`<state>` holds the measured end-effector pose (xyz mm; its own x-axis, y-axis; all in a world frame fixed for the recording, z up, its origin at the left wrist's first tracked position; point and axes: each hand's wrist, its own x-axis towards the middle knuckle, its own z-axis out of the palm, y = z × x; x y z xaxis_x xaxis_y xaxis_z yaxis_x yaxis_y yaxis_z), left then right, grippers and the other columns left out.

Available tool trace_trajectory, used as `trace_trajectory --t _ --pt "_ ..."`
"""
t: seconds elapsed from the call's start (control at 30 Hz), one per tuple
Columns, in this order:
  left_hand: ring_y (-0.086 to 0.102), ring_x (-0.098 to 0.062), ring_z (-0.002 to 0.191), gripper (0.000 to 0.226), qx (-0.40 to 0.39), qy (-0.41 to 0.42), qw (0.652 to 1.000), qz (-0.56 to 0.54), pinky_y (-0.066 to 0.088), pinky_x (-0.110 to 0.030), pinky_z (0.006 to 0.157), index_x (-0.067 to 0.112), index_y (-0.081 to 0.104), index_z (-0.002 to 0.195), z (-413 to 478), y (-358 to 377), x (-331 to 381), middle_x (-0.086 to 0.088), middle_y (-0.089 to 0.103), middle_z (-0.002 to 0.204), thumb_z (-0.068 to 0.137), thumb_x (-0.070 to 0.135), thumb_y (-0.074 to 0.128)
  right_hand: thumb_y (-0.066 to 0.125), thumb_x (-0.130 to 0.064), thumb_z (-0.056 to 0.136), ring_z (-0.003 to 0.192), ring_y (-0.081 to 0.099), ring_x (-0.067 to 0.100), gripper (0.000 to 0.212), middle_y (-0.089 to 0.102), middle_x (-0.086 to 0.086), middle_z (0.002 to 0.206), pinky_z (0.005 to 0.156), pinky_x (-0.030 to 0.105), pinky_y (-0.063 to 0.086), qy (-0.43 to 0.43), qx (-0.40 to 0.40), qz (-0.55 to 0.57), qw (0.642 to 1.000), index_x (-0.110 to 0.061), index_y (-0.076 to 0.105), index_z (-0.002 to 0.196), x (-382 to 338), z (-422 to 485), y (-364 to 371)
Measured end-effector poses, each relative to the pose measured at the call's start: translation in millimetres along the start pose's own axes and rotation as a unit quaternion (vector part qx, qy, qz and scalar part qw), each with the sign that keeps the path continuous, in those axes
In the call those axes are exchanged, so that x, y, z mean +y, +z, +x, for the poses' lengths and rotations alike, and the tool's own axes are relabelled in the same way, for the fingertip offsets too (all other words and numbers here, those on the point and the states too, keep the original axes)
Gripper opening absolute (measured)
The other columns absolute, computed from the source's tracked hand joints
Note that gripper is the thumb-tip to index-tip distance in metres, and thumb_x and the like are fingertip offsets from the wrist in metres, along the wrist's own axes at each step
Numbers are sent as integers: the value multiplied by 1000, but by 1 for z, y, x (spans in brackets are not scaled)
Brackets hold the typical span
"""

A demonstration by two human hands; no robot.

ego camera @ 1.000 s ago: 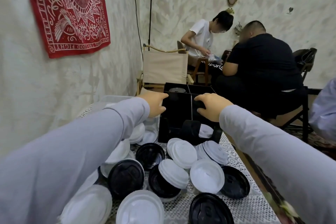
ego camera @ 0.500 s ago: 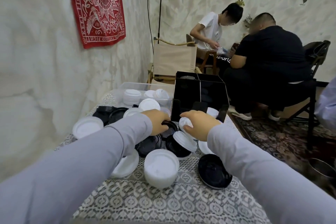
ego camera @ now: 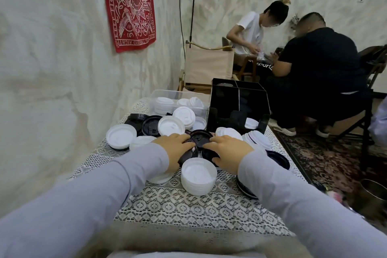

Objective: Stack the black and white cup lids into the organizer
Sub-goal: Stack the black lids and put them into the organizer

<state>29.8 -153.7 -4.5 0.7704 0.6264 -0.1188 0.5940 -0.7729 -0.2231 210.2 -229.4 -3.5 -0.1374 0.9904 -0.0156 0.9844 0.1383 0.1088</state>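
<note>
A black organizer (ego camera: 222,100) with open compartments stands at the table's far right; a white lid (ego camera: 251,123) shows in its front right slot. Black and white cup lids lie scattered in front of it. My left hand (ego camera: 176,150) and my right hand (ego camera: 229,151) lie close together in the middle of the pile. Their fingers curl onto a black lid (ego camera: 200,138) from either side. More black lids lie partly hidden under both hands. A stack of white lids (ego camera: 198,176) sits just in front of my hands.
A clear bin (ego camera: 167,95) of white lids stands left of the organizer. Loose white lids (ego camera: 121,136) and black lids (ego camera: 150,124) lie near the wall on the lace tablecloth (ego camera: 188,211). Two people sit behind the table at the right, beside a beige chair (ego camera: 207,65).
Both hands have drawn back from the organizer to the pile of lids and closed in on a black lid. The view has pulled back and tilted down.
</note>
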Motion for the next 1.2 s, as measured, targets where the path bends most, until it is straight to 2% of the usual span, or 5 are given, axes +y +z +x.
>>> trace_trajectory --t 0.4,0.7,0.87,1.1,1.2 --pt "41 -26 122 64 62 -6 998 3 39 -40 100 24 32 142 9 2 -6 -2 36 139 85 34 59 37 -36 99 131 35 26 46 25 -1 152 103 40 36 26 20 -29 999 -26 33 143 9 -6 12" --pt "45 -18 122 77 129 -19 960 -246 39 -31 99 25 29 141 0 -19 -16 5 39 137 76 26 69 45 -29 97 130 38 20 45 39 -3 144 104 34 34 21 103 119 987 -25 38 141 -1 5 -3" --pt "50 -18 113 89 114 -19 945 -307 43 -28 93 28 21 143 -1 -27 -17 3 46 130 73 17 73 51 -24 93 127 39 20 56 38 -6 144 92 31 39 -14 168 78 983 -28 30 144 -10 12 -18" --pt "55 -21 99 99 76 -4 940 -333 49 -27 82 26 10 144 -3 -27 -21 0 48 125 70 4 72 83 -1 51 99 64 35 64 62 14 121 53 31 52 -182 253 -1 950 -15 68 111 -10 17 -10" --pt "51 -17 91 98 66 4 942 -329 41 -10 67 24 9 145 -1 -30 -21 7 42 117 72 -1 69 86 -7 51 85 65 33 53 65 13 109 51 33 54 -234 262 -42 935 -17 73 102 -6 20 -11"
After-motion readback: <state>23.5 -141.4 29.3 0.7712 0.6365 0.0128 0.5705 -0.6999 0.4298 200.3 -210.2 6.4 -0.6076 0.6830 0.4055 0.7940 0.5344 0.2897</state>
